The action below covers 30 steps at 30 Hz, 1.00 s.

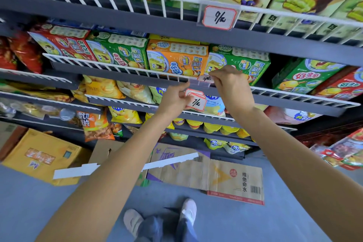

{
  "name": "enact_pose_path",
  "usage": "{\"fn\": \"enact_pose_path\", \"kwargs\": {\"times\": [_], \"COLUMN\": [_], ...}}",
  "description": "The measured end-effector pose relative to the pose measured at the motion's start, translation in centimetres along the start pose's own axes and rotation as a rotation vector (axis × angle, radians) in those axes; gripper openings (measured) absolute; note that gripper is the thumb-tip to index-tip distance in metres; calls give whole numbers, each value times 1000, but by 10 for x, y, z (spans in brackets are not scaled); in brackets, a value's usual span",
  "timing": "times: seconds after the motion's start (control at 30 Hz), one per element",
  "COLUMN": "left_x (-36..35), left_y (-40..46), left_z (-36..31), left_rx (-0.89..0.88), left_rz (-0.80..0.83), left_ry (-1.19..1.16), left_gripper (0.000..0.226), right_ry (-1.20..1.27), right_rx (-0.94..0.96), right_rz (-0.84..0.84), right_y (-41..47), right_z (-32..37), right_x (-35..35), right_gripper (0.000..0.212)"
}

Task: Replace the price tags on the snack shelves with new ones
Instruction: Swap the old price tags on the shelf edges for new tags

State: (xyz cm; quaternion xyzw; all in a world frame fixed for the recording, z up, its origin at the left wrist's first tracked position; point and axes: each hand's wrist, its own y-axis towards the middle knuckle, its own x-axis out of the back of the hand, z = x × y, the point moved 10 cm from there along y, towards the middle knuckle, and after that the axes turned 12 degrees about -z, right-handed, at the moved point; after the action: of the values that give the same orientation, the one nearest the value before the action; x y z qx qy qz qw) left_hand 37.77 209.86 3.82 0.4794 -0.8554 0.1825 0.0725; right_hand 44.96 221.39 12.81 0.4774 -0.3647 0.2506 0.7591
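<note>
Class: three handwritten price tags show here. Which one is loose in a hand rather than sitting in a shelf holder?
The 7 tag, gripped by the left hand. The 9 tag sits in the upper rail's holder; the scribbled tag sits in the middle holder, at the right hand.

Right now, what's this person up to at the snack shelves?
They are swapping price tags. The right hand pinches a tag sitting in the clear holder on the middle shelf rail. The left hand holds a small stack of red-bordered tags, the top one reading 7. Another tag hangs on the shelf above.
</note>
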Motion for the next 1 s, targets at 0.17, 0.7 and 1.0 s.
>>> {"fn": "enact_pose_path", "kwargs": {"times": [0.17,0.7,1.0], "left_x": [2,17,19], "left_y": [-1,-1,-2], "left_z": [-1,-19,-35], "left_rx": [60,-151,-393], "left_rz": [-29,-106,-94], "left_ry": [-101,216,603], "left_gripper": [53,31,34], "right_ry": [18,38,-97], "right_rx": [-14,-8,51], "right_rz": [-1,-54,10], "right_y": [1,-1,-2], "right_z": [-1,-2,12], "right_x": [-1,-6,-18], "right_gripper": [19,13,25]}}
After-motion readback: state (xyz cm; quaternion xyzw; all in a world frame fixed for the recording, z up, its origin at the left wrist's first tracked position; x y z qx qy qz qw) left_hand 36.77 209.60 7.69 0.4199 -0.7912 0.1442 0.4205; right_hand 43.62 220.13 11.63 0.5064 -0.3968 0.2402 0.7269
